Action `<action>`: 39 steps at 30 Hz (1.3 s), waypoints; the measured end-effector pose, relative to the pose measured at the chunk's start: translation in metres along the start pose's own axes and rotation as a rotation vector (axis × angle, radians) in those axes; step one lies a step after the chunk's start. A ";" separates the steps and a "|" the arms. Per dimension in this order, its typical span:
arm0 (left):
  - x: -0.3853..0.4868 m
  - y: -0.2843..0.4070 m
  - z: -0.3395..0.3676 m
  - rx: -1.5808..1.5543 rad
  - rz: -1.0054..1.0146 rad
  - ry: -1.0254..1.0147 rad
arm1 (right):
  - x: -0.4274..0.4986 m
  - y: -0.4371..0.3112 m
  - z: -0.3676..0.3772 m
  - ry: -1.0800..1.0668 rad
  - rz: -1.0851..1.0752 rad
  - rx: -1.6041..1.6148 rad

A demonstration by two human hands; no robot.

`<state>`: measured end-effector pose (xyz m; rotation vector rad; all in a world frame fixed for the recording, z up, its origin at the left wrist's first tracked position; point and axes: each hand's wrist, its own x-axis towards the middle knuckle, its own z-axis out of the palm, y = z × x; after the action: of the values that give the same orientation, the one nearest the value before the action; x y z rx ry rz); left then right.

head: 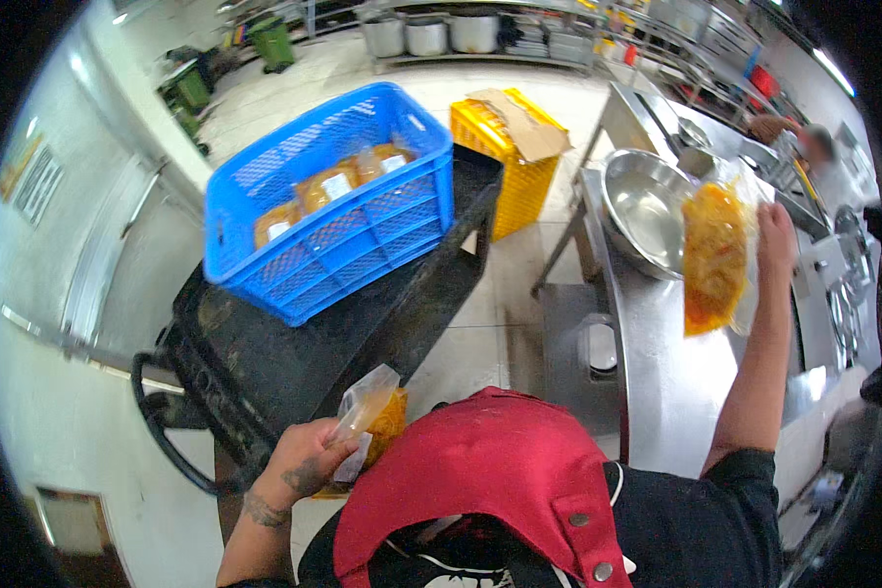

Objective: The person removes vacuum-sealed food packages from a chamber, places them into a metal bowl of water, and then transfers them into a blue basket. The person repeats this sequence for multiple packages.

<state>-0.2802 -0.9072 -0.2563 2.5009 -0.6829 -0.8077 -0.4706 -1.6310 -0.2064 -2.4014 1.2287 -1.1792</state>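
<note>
My left hand [310, 457] grips the gathered top of a clear plastic bag [386, 426] of orange-yellow food, low beside the black cart. Part of that bag is hidden by the red cap [478, 456]. Out to the right, my right hand [775, 234] holds another clear bag [714, 257] of yellow-orange food, raised over the steel table [654, 353]. This bag hangs upright and covers part of the rim of a large steel bowl [643, 209]. In a blue plastic crate [338, 253] lie several similar bags [328, 187] with white labels.
The crate rests on a black utility cart [294, 360] with a looped handle [165, 434]. Behind it stands a yellow crate [525, 187] topped with cardboard [522, 125]. A person [827, 165] is at the far right. Large pots [426, 37] line a back shelf near a green bin [270, 44].
</note>
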 end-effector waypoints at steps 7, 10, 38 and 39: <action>0.074 0.047 -0.037 -0.158 -0.079 -0.013 | 0.038 -0.033 0.063 0.013 -0.020 -0.163; 0.091 0.058 -0.038 -0.111 0.002 0.115 | 0.047 -0.045 0.082 0.026 0.019 -0.051; 0.167 0.089 -0.023 -0.086 -0.101 0.055 | 0.044 0.109 0.246 -0.656 0.197 -0.508; 0.166 0.087 -0.023 -0.096 -0.105 0.052 | 0.041 0.114 0.253 -0.738 0.143 -0.555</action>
<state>-0.1755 -1.0644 -0.2630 2.4776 -0.4874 -0.7895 -0.3404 -1.7779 -0.4071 -2.6386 1.5207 0.1554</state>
